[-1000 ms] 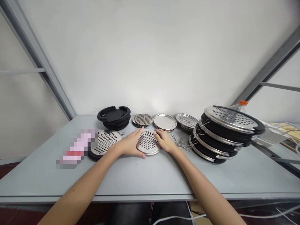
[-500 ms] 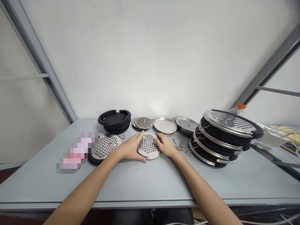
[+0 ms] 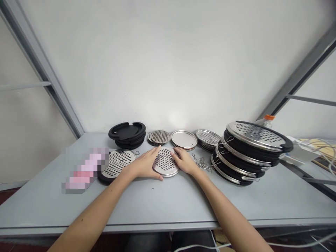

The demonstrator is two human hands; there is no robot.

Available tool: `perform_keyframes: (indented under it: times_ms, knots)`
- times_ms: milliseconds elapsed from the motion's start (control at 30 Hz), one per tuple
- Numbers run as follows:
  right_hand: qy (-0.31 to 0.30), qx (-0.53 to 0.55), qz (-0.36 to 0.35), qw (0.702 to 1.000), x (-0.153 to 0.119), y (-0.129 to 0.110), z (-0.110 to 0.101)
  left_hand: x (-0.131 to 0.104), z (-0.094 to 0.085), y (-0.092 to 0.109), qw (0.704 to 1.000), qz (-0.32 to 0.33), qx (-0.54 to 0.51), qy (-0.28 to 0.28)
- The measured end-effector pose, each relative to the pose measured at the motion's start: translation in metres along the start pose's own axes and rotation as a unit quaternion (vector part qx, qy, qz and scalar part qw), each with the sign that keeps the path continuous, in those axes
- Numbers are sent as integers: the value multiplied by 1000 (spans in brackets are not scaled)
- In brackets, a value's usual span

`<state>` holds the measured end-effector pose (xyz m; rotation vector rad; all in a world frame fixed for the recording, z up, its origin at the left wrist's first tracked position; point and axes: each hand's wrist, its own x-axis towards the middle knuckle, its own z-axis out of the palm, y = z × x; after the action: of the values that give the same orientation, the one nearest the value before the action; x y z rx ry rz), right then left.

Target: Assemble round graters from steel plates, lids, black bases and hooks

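Note:
A round metal grater plate point(image 3: 166, 161) with rows of slots lies on the table in front of me, apparently over another metal rim. My left hand point(image 3: 147, 164) cups its left edge, thumb at the near side and fingers at the far side. From the right, my right hand point(image 3: 183, 160) grips the edge, its thumb resting on top of the plate. To the left, a grater plate set in a black ring point(image 3: 119, 162) is partly covered by my left wrist. Metal wire clips point(image 3: 202, 163) lie in a loose pile right of my right hand.
Black rings point(image 3: 128, 134) are stacked at the back left. Behind my hands stand perforated discs point(image 3: 159, 136), plain metal trays point(image 3: 184, 139) and patterned discs point(image 3: 208, 137). A tall leaning stack of black-ringed graters point(image 3: 252, 150) stands right, before an orange-capped bottle point(image 3: 268, 120). A blurred pink item point(image 3: 86, 169) lies left.
The view has shifted very slightly. Both hands stay at the edges of the grater plate, and nothing else has visibly moved.

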<state>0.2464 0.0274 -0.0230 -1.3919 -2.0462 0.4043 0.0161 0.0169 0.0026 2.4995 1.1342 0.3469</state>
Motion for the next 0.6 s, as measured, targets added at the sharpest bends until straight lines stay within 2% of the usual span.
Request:
perform_keyframes:
  times_ms: [67, 200, 333, 467, 600]
  knots:
    - [16, 3, -3, 1000, -1, 0, -3, 0, 0, 0, 1000, -2, 2, -1]
    - [103, -27, 21, 994, -8, -3, -22, -2, -1, 1, 1000, -5, 7, -5]
    - [146, -165, 144, 965, -17, -4, -45, -4, -6, 3, 999, -19, 14, -22]
    - [123, -265, 250, 923, -20, 1, -55, -5, -8, 4, 999, -30, 17, -37]
    - [23, -301, 306, 903, -19, 7, -53, -5, -7, 4, 999, -31, 16, -35]
